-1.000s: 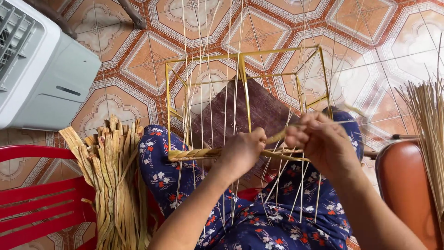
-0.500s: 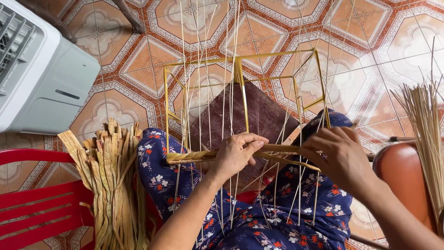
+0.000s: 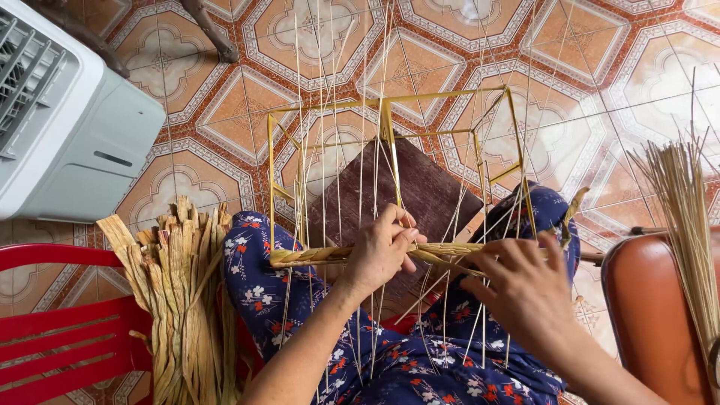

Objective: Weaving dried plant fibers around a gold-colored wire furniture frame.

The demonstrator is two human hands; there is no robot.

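A yellow wire frame with many thin upright straw stakes rests on my lap over a dark brown board. A woven braid of dried fibre runs across the frame's near edge. My left hand is closed around this braid near its middle. Just right of it, my right hand has its fingers spread among the stakes, fingertips touching the braid's loose strands. My knees are covered in blue floral cloth.
A bundle of flat dried leaves leans on a red plastic chair at the left. A white appliance stands at upper left. Thin straws rise over an orange stool at right. Patterned tile floor lies below.
My right hand has dropped lower and to the right, and its fingers have spread apart. The left hand has kept its hold on the braid and shifted slightly right.
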